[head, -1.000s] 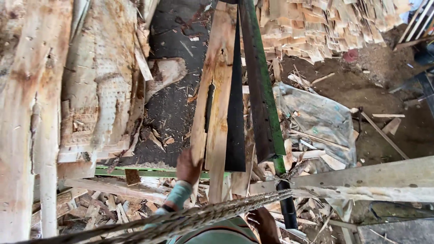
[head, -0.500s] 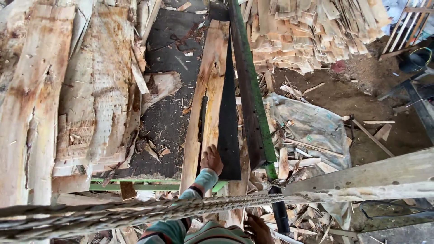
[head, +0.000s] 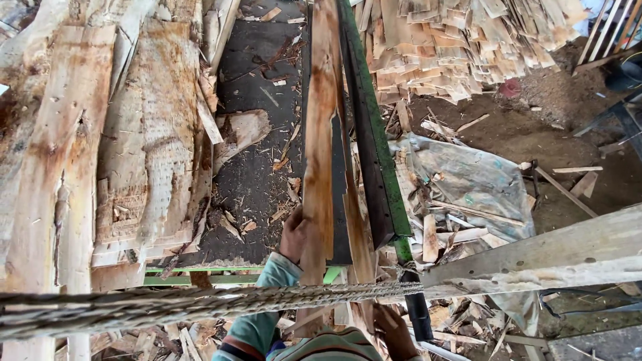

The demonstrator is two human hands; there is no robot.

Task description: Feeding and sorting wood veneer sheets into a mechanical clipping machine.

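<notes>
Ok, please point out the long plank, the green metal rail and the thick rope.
long plank [head: 321, 134], head view, middle of its face.
green metal rail [head: 378, 154], head view, its green edge.
thick rope [head: 200, 304], head view, mid-length.

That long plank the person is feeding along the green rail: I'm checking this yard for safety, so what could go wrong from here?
Splinters: the left hand grips the rough plank bare.
Pinching: the right hand sits low beside the green rail, so a shifting plank might trap it.
Tripping: loose offcuts litter the ground nearby.
</notes>
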